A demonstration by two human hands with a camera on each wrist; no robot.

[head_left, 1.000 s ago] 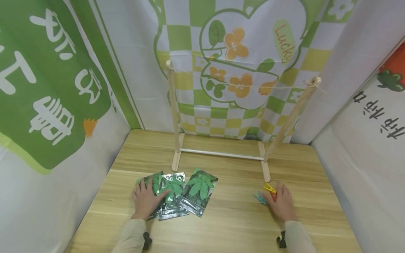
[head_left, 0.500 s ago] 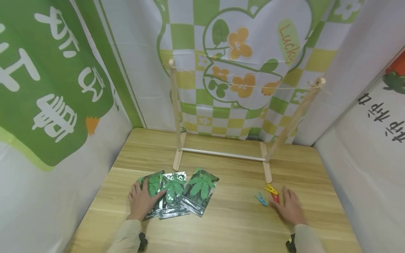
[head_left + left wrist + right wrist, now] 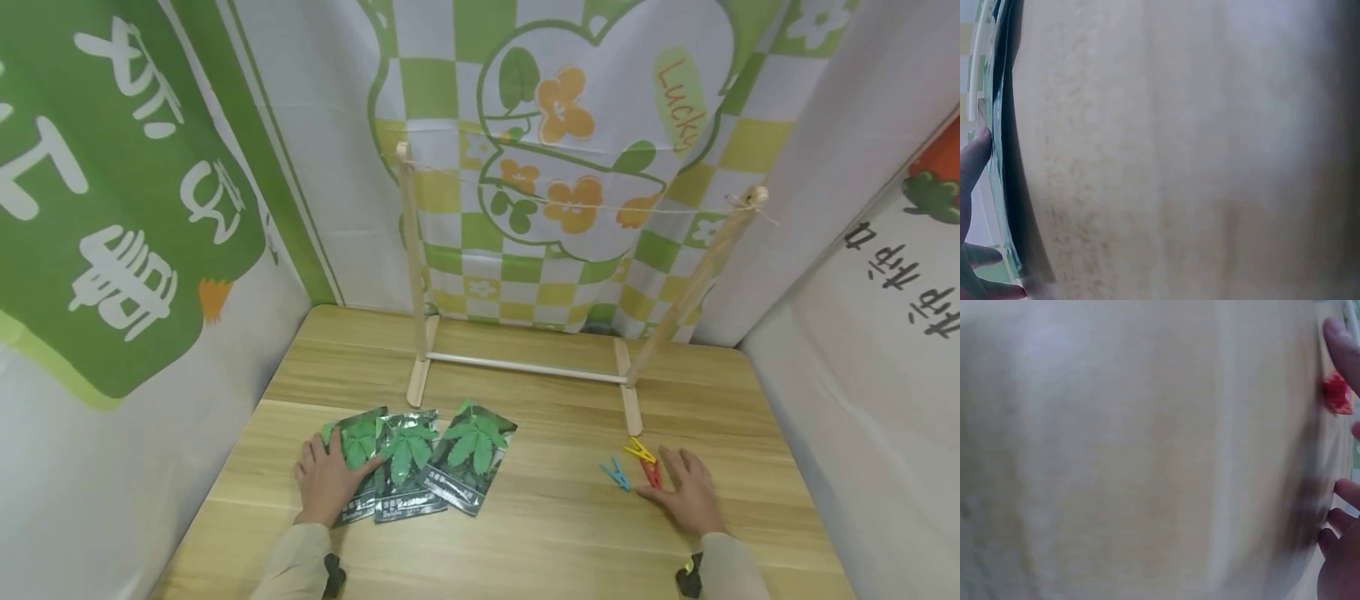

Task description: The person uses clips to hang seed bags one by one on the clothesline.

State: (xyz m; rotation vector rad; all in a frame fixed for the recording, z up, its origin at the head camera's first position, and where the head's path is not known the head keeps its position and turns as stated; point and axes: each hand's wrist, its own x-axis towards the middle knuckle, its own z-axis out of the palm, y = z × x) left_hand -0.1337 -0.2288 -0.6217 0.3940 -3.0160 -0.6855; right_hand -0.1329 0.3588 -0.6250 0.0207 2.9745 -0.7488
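Three glossy green leaf-printed packets lie fanned and overlapping on the table: the left packet (image 3: 363,439), the middle packet (image 3: 408,479) and the right packet (image 3: 474,454). My left hand (image 3: 327,483) rests with spread fingers at the left packet, its thumb reaching toward the middle one. To the right lie three small clothespins: blue (image 3: 617,475), yellow (image 3: 640,450) and red (image 3: 652,475). Beside them my right hand (image 3: 690,496) rests with relaxed fingers, its thumb by the red clothespin. In the right wrist view the red clothespin (image 3: 1338,394) shows near the thumb.
Behind the packets stands a wooden frame with a left post (image 3: 414,250), a right post (image 3: 693,283) and a string (image 3: 600,206) tied between their tops. A white rod (image 3: 525,365) joins its feet. Printed curtains (image 3: 540,275) enclose the wooden table (image 3: 540,550).
My right hand has drawn back to the right from the clothespins, which now lie uncovered. The left hand has slid slightly left, showing more of the left packet.
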